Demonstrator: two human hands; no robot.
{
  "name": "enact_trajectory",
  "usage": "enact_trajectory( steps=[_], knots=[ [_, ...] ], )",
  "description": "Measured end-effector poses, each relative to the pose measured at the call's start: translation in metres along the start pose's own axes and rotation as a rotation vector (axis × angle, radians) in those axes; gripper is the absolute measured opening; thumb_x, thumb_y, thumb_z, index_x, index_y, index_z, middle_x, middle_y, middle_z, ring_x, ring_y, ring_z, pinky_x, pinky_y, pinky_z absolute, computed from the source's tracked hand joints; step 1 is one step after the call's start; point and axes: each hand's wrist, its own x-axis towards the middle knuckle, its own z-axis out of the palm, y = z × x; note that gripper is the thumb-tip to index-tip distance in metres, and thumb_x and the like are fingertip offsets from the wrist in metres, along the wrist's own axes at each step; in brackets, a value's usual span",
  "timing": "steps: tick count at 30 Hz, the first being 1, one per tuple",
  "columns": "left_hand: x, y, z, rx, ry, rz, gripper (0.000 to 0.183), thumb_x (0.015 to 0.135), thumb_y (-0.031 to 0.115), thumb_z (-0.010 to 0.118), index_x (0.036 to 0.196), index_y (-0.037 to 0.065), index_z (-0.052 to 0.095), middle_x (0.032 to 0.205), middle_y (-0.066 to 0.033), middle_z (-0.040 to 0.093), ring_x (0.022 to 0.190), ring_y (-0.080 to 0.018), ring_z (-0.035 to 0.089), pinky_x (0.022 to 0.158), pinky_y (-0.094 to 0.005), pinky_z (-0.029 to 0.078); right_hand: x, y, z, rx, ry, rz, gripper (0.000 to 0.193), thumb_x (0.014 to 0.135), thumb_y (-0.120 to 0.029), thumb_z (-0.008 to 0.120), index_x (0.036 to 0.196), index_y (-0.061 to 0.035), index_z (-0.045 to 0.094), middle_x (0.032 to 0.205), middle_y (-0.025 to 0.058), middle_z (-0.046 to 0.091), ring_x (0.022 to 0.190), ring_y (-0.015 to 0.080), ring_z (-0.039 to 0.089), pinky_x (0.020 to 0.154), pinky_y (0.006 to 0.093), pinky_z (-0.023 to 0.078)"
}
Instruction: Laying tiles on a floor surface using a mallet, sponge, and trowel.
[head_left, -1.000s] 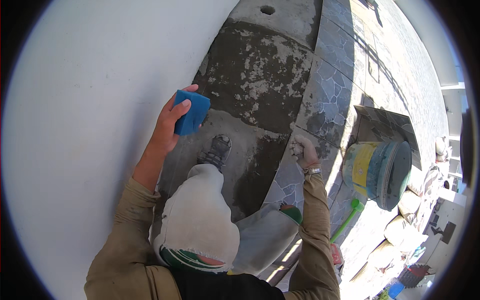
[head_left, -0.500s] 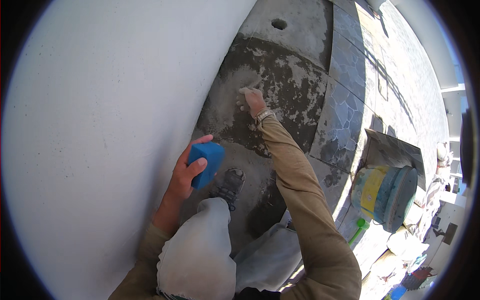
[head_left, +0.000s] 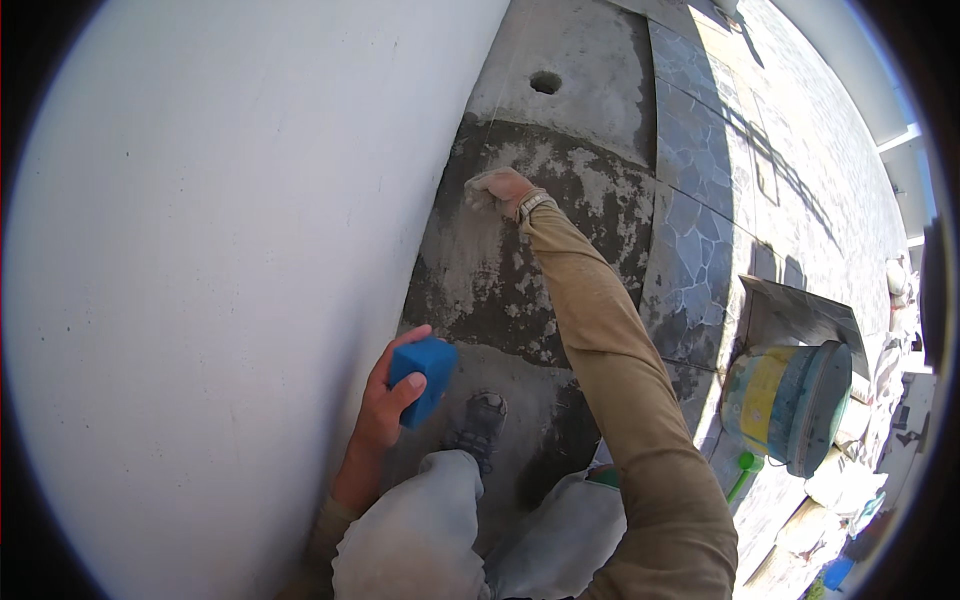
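Note:
In my left hand (head_left: pixel 378 412) is a blue box-shaped thing (head_left: pixel 424 375), gripped between thumb and fingers beside the white wall. Whether it is solid or hollow I cannot tell. My right hand (head_left: pixel 497 188), dusted grey, reaches out over the floor with its fingers curled together. Loose grey powder (head_left: pixel 475 255) shows just below those fingers, streaked over the dark, damp patch of floor (head_left: pixel 520 290). Pale dry blotches cover part of that patch.
A white wall (head_left: pixel 220 250) rises along the left. Beyond the damp patch, pale concrete has a round hole (head_left: pixel 545 82). Grey stone-pattern tiles (head_left: pixel 690 240) run along the right, near a lidded bucket (head_left: pixel 785 405), a leaning dark tile (head_left: pixel 810 312) and a green handle (head_left: pixel 745 475). My shoe (head_left: pixel 480 425) is below.
My right hand has moved farther out over the damp patch, and its fingers have gone from spread to curled. More pale powder shows below it. The left hand still holds the blue thing.

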Motion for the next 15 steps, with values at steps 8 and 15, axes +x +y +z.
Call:
enact_trajectory(
  steps=[8, 15],
  knots=[
    [0.007, 0.001, 0.006, -0.021, 0.046, -0.026, 0.067, 0.089, 0.029, 0.067, 0.146, 0.003, 0.045, 0.132, -0.0156, 0.058, 0.11, -0.0219, 0.06, 0.089, -0.0374, 0.054, 0.036, -0.004, -0.012, 0.442, 0.536, -0.239, 0.015, 0.093, -0.003, 0.057, 0.105, 0.0034, 0.062, 0.094, 0.0097, 0.065, 0.077, 0.0248, 0.067, 0.071, 0.0423, 0.062],
    [0.009, -0.01, 0.02, 0.049, 0.004, -0.053, 0.075, 0.084, 0.037, 0.07, 0.145, 0.003, 0.042, 0.133, -0.0196, 0.056, 0.11, -0.0266, 0.062, 0.083, -0.0395, 0.057, 0.023, -0.017, -0.065, -0.054, 0.867, -0.466, 0.034, 0.091, 0.0, 0.053, 0.124, 0.0027, 0.061, 0.105, 0.0113, 0.067, 0.084, 0.0301, 0.067, 0.08, 0.0438, 0.059]
  ],
)
